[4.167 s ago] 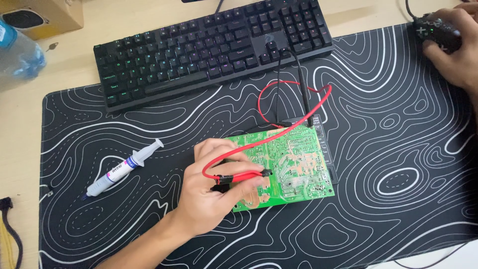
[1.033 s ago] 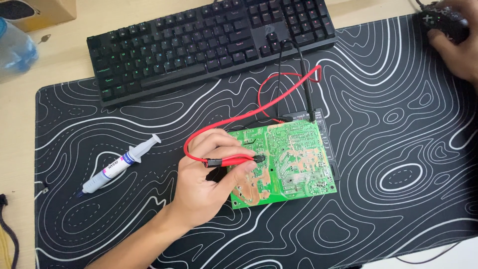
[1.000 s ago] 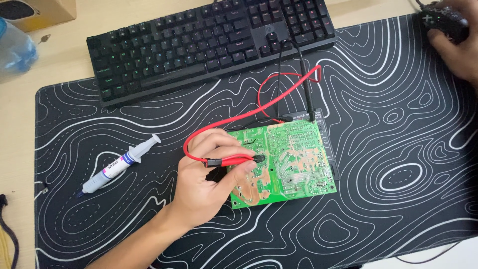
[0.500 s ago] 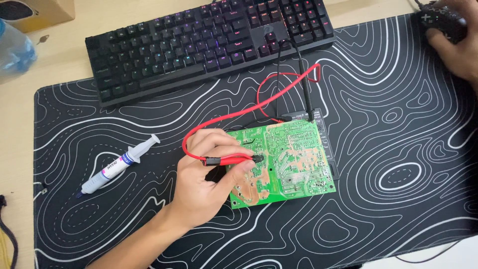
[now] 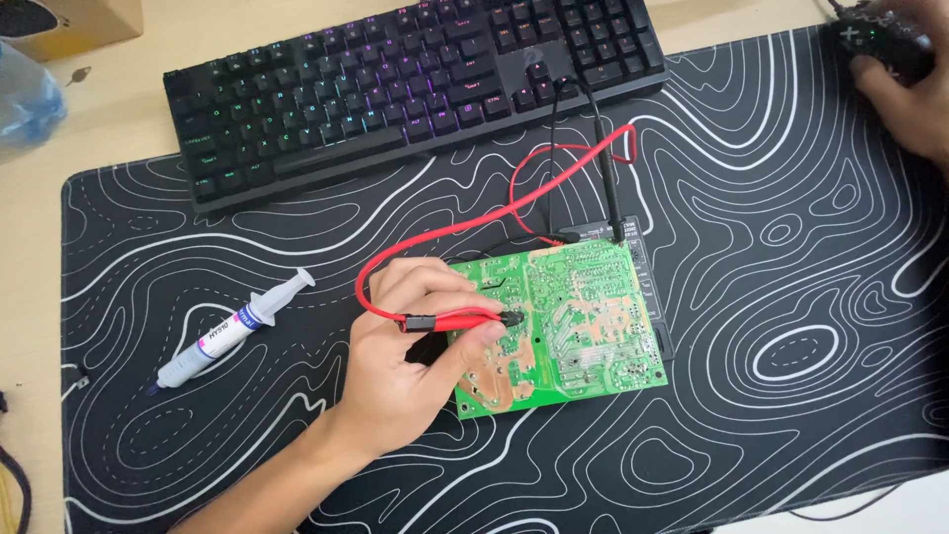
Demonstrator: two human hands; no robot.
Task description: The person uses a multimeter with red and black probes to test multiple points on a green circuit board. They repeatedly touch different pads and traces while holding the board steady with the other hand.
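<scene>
My left hand (image 5: 395, 368) pinches a red test probe (image 5: 457, 320) and presses its tip onto the solder side of a green circuit board (image 5: 588, 331) lying on the mat. Its red wire (image 5: 474, 223) loops up toward the keyboard. A black probe (image 5: 607, 193) stands at the board's top right corner with no hand on it. At the top right corner of the view, my right hand (image 5: 914, 104) grips a small black device with buttons (image 5: 870, 42), partly cut off by the frame.
A black desk mat with white contour lines (image 5: 791, 346) covers the table. A backlit black keyboard (image 5: 395, 89) lies along the far edge. A grey syringe of paste (image 5: 232, 331) rests left of my hand. A cardboard box (image 5: 74, 20) and a clear plastic bottle (image 5: 30, 99) sit far left.
The keyboard's backlight has come on in purple and other colours. The red wire's loop has shifted a little. My left hand keeps the probe on the board.
</scene>
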